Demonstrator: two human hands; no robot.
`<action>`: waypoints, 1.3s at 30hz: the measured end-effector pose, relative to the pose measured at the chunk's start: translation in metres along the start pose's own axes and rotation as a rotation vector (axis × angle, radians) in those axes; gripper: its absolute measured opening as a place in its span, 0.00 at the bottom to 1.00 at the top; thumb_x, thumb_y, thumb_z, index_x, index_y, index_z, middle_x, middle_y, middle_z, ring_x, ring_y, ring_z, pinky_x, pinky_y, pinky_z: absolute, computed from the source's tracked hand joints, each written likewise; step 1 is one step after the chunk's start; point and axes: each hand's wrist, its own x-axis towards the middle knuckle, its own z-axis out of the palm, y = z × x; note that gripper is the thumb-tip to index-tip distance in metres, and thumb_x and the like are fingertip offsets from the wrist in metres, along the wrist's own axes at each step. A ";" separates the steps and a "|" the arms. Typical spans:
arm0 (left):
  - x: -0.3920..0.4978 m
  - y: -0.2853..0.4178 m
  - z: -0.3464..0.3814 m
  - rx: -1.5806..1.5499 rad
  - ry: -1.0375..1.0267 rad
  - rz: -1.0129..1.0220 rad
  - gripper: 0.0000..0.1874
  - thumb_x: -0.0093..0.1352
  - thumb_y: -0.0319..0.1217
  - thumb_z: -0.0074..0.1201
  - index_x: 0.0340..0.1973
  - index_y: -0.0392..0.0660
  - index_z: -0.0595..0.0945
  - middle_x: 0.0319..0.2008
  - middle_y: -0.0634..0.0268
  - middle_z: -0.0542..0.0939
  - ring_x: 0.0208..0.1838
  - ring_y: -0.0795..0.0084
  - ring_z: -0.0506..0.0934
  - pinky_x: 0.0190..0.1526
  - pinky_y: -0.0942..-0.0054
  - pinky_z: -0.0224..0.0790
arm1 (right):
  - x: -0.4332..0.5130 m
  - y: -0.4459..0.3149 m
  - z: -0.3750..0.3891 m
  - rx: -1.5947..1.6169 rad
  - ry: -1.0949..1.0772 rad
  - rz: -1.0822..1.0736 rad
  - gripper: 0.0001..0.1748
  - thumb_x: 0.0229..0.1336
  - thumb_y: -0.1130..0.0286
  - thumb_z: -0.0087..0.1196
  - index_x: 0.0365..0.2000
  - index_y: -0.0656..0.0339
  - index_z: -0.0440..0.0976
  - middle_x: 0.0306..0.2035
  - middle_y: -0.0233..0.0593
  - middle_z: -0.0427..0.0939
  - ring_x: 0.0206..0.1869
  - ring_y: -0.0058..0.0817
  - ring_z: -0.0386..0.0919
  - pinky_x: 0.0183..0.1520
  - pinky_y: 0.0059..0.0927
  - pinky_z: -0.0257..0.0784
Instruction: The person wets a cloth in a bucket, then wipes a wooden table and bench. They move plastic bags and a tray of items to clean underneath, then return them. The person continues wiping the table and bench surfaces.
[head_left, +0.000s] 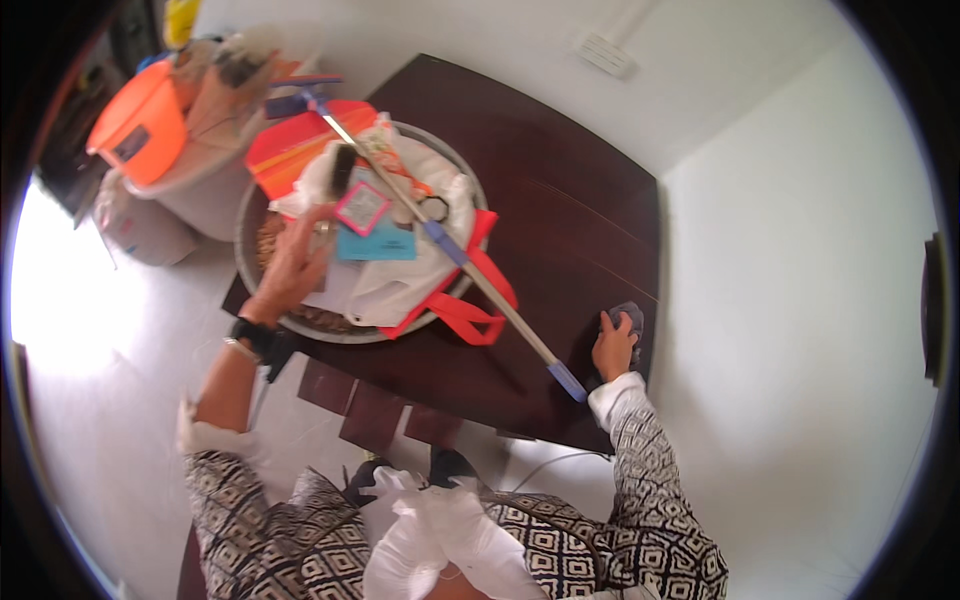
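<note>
My right hand grips a bunched dark grey cloth against the dark wooden table, close to its right edge by the wall. My left hand, a little blurred, reaches over the left side of a round metal basin with its fingers spread. Under and beside the fingers lie a white bag, a blue card and a pink-edged card with a printed code. A squeegee with a long pole lies slantwise across the basin, its handle end over the table near my right hand.
A red-and-orange packet and red bag straps stick out over the basin's rim. Left of the table stand an orange basket, a large pale tub and a filled sack. A white wall borders the table's right side.
</note>
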 end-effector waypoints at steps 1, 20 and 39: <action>0.000 -0.005 0.005 -0.025 0.008 -0.080 0.31 0.70 0.28 0.51 0.70 0.43 0.66 0.66 0.51 0.72 0.72 0.52 0.65 0.72 0.57 0.51 | -0.001 -0.023 0.000 0.063 0.088 -0.241 0.25 0.59 0.77 0.52 0.57 0.50 0.76 0.63 0.53 0.66 0.50 0.64 0.71 0.55 0.55 0.71; -0.083 -0.059 -0.016 -0.367 0.351 -0.914 0.28 0.66 0.40 0.60 0.57 0.37 0.75 0.49 0.51 0.83 0.46 0.61 0.85 0.36 0.60 0.87 | -0.053 0.060 -0.029 0.540 -0.229 -0.100 0.24 0.55 0.80 0.55 0.53 0.56 0.80 0.67 0.59 0.62 0.67 0.55 0.66 0.69 0.44 0.63; -0.070 -0.056 -0.036 -0.467 0.189 -1.000 0.18 0.64 0.36 0.60 0.41 0.32 0.81 0.40 0.40 0.84 0.45 0.43 0.84 0.46 0.53 0.79 | -0.334 -0.294 -0.125 0.471 -0.111 -0.144 0.25 0.50 0.78 0.56 0.52 0.56 0.81 0.64 0.61 0.65 0.65 0.59 0.67 0.68 0.50 0.63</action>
